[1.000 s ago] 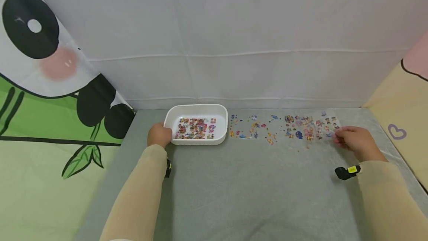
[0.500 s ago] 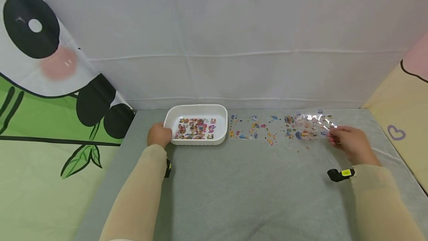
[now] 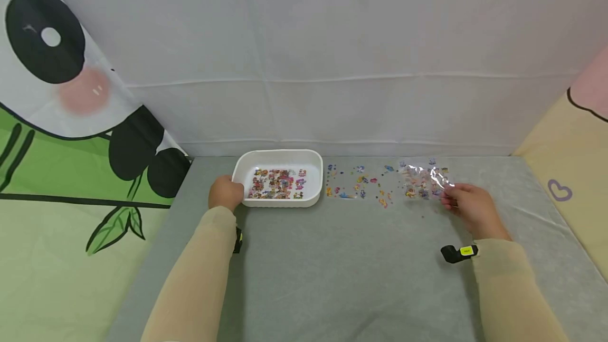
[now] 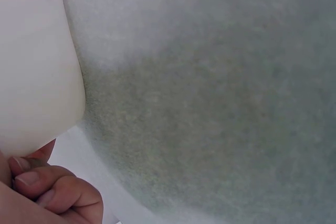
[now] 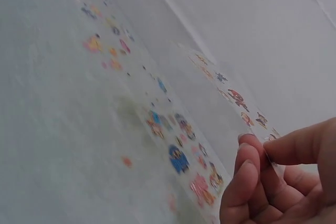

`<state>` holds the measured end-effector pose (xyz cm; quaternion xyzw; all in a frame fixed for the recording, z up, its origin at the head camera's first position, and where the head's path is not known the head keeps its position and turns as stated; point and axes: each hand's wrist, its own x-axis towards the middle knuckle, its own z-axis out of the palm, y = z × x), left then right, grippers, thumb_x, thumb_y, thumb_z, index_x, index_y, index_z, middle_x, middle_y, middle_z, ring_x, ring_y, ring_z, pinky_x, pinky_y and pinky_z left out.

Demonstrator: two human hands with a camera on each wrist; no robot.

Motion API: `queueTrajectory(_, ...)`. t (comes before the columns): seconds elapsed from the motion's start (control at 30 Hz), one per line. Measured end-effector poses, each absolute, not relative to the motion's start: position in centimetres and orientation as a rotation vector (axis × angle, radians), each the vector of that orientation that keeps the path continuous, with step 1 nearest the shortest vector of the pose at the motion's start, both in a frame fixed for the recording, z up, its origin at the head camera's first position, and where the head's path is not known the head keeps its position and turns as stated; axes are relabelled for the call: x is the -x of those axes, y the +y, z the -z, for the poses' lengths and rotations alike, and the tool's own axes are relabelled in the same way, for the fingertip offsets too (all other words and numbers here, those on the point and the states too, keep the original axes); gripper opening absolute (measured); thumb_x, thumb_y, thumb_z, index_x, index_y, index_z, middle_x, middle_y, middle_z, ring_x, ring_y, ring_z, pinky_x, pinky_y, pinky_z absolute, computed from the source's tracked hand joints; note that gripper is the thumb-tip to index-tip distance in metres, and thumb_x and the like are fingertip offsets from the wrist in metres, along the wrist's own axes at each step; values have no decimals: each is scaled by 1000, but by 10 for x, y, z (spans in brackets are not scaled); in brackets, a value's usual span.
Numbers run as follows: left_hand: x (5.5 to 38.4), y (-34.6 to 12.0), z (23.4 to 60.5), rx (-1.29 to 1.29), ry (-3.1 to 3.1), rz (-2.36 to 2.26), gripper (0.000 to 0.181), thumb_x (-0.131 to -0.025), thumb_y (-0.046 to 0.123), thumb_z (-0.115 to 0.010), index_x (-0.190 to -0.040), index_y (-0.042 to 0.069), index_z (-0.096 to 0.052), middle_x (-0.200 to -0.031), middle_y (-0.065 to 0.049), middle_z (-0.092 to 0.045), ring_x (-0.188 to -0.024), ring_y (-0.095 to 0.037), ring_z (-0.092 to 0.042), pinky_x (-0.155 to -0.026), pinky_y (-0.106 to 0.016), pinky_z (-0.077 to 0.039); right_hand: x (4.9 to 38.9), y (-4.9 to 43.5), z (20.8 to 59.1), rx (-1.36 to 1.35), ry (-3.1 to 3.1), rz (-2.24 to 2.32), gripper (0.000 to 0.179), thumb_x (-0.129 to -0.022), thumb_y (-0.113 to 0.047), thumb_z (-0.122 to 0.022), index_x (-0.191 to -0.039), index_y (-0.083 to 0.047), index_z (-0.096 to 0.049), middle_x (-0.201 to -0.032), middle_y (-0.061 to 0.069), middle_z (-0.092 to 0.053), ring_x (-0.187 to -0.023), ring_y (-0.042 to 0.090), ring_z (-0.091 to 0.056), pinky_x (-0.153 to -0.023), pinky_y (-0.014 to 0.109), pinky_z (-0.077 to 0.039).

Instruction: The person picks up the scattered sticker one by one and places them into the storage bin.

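Note:
My left hand grips the left end of a white plastic tray, fingers curled at its rim. A transparent sticker sheet with many small colourful figures lies inside the tray. Between thumb and fingers, my right hand pinches the edge of another clear sticker sheet, which is lifted and tilted and catches glare. Below it, partly covered in the head view, a sheet with a blue figure lies on the table. To its left, nearer the tray, is a clear sheet of smaller stickers.
A grey cloth covers the table. A white fabric backdrop rises right behind the tray and sheets. Printed panels stand at the sides, one with a green cartoon picture, one yellow with a heart.
My right hand has moved left, lifting the clear sticker sheet from the right end of the row and carrying it over the neighbouring sheet. The left hand and tray stay put.

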<state>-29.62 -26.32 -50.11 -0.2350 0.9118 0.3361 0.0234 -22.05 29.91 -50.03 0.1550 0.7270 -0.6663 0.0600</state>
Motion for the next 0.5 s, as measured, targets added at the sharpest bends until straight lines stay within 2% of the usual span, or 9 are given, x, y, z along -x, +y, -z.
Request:
queueTrajectory(0.23,295,-263,500,758,2799,-1040,45,-98,14,-49,-137,-5,-60,-125,-24,-66,-105,-35,-61,-91,-52,-52,223,267,501,-488,2213,2020,35,-108,-16,-53,-128,12,-53,-88,-5,-68,-78,6,-64,-74,25,-57)
queueTrajectory(0.5,295,-263,499,770,2795,-1043,44,-99,15,-49,-137,-6,-60,-127,-24,-66,-106,-36,-61,-92,-54,-52,228,231,503,-524,2194,2084,29,-106,-11,-53,-126,11,-56,-86,-3,-67,-74,7,-64,-72,25,-56)
